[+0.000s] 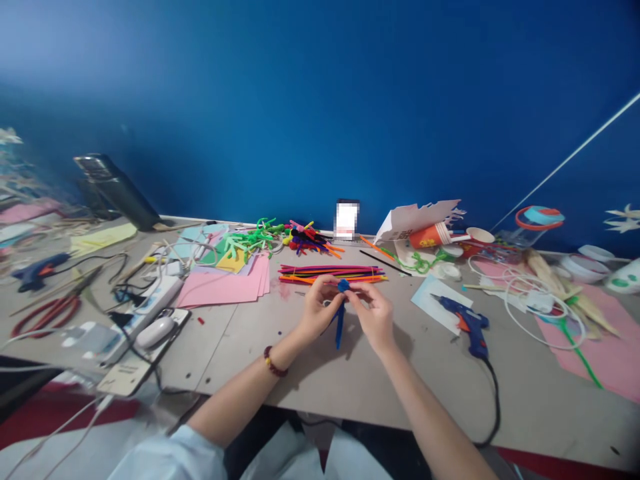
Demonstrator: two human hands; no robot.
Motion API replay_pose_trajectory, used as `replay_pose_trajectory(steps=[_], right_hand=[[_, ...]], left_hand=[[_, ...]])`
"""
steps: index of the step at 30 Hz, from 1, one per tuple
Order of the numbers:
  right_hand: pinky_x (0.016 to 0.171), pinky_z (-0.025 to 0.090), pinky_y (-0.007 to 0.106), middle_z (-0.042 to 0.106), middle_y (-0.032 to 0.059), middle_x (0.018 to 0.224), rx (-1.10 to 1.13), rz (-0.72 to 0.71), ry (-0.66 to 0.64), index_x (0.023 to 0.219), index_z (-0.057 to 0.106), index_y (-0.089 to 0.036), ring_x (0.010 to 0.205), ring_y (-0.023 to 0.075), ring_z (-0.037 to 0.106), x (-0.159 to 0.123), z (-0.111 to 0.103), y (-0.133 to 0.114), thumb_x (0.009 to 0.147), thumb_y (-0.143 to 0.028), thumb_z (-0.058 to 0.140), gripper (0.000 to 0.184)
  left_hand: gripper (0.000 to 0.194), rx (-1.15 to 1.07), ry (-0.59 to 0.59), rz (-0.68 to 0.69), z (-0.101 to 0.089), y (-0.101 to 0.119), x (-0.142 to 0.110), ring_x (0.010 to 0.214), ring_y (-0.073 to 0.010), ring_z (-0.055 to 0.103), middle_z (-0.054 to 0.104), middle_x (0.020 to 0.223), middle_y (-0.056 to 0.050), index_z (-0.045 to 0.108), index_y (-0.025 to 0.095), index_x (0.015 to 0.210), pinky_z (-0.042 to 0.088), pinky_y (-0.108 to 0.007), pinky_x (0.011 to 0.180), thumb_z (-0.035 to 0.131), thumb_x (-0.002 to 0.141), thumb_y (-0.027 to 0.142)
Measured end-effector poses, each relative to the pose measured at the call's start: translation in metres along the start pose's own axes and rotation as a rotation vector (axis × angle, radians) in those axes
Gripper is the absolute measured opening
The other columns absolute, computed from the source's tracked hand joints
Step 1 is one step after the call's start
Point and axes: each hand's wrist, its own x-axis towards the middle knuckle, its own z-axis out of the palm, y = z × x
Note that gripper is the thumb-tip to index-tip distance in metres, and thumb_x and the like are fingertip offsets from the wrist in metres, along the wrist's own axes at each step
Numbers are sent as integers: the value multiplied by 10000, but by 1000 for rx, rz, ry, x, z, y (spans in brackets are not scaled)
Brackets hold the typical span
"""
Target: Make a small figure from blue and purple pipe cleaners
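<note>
Blue pipe cleaner (341, 319), just below the centre of the frame, is held between both hands above the grey table (240, 347): its top is curled into a small knot and its straight tail hangs down toward the tabletop. The left hand (315, 312) pinches the knot from one side with fingertips pressed together; the right hand (374, 313) pinches it from the other, thumb and forefinger closed on the curled end. A beaded bracelet (274, 364) sits on the left wrist.

To my eye the work is at the shaping stage: the head of the stem looks part-wound, the tail not yet touched. The next move would seem to call for one hand to hold the knot steady while the other turns or bends the loose wire, with small, tight fingertip motions so the coil does not spring open.

Just above the hands lies a bundle of coloured pipe cleaners (331, 273). Right of centre a blue glue gun (465, 325) rests on the table, its cord trailing toward the lower edge. Pink paper sheets (225, 285) lie left of centre, and red-handled scissors (47, 312) sit at the far left.
</note>
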Motion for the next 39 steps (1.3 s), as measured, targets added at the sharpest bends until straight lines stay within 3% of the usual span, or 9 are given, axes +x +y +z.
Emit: replay_pose_trajectory(steps=[5,11,15,19,23,26,32,39], right_hand=[[736,529,330,685,45,975,220,142,-16,777,654,-230,791,180,635,0,-2,4,706,-331,699,131],[631,497,281,655,3,778,269,205,20,690,607,-217,620,126,586,-1,-3,4,675,-328,726,163],[599,477,258,638,-15,765,341,216,24,719,603,-223,606,112,573,-2,-2,5,675,-300,731,156],[703,488,276,681,4,899,438,291,4,919,654,-251,805,153,615,-3,-1,9,670,-284,730,262],[879,464,368,705,30,976,486,406,-41,934,701,-230,931,205,621,-4,0,17,679,-325,710,272],[926,442,385,712,22,966,471,403,-44,926,710,-235,935,205,625,-5,0,21,686,-332,709,259],[872,484,358,707,27,958,349,325,-66,941,685,-236,913,197,636,-5,1,13,712,-358,697,260],[819,512,325,703,23,928,343,287,-75,931,645,-243,859,179,651,-7,4,5,729,-378,685,246]], left_hand=[[266,-11,-40,-11,1,1,-2,711,-139,652,658,795,-23,474,194,971,508,-256,651,632,792,312],[247,18,-85,-13,3,3,-4,727,-142,653,658,813,-33,475,187,971,509,-259,652,617,803,300],[230,31,-98,-12,4,3,-6,725,-140,652,652,793,-27,475,185,973,514,-261,656,606,811,285],[217,50,-93,-1,4,2,-7,732,-133,649,650,828,-38,483,182,989,521,-263,677,586,824,277],[206,80,-68,23,4,-1,-7,758,-136,646,642,866,-43,497,186,986,525,-271,695,590,821,268],[191,95,-51,45,4,-2,-7,785,-135,639,642,882,-40,502,193,983,522,-271,710,586,821,250],[159,171,-18,63,2,-3,-6,796,-146,636,651,868,-40,523,193,973,513,-285,713,566,826,236],[164,417,37,288,-5,-5,-3,771,-146,576,601,909,-66,593,201,972,495,-269,632,584,809,206]])
